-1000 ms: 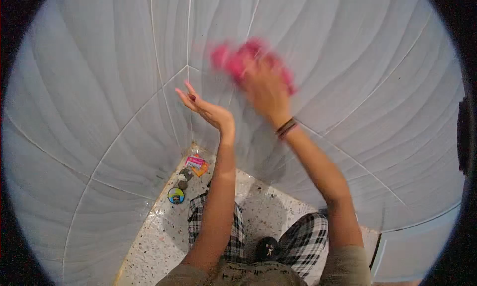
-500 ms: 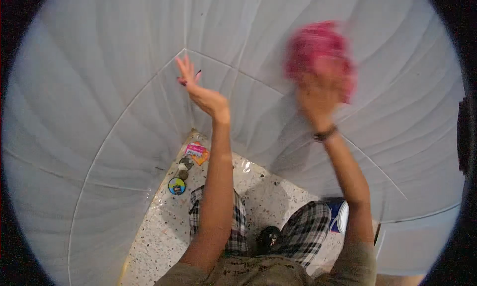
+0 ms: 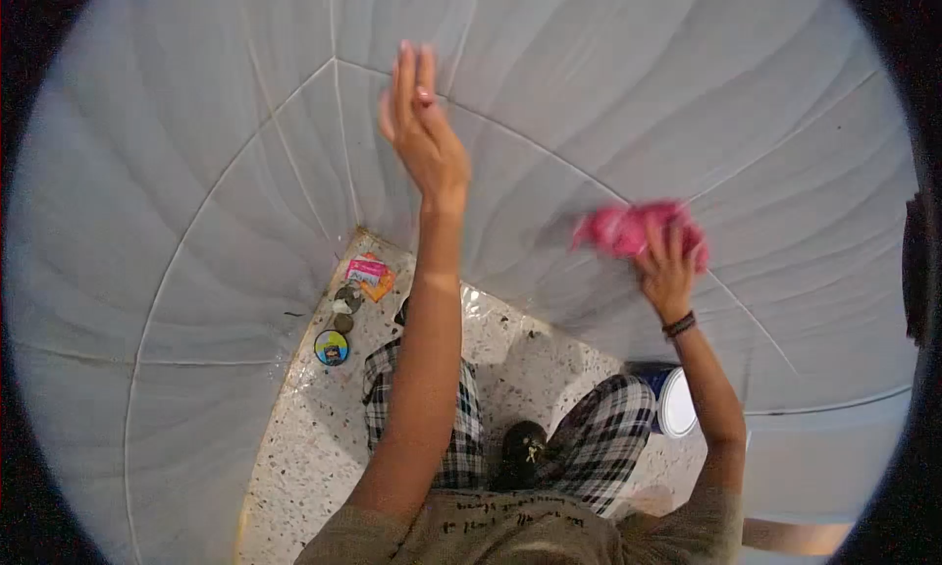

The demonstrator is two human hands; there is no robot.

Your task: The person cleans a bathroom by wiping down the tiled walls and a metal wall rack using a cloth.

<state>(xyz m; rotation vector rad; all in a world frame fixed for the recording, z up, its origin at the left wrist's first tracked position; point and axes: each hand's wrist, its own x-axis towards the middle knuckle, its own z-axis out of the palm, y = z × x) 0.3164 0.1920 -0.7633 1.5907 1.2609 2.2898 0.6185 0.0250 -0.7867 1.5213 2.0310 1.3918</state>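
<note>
The pink cloth (image 3: 643,230) should be kept flat to the tiled wall (image 3: 549,104), pressed by the right hand's (image 3: 669,279) spread fingers.

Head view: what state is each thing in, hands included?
Left hand: raised, open, empty.
Right hand: fingers spread over pink cloth.
Pink cloth: bunched, at the wall.
Wall: upright; wetness unclear.
Packets: lying on the floor.
Round item: printed face up.
White-faced tub: partly hidden; open or closed unclear.
</note>
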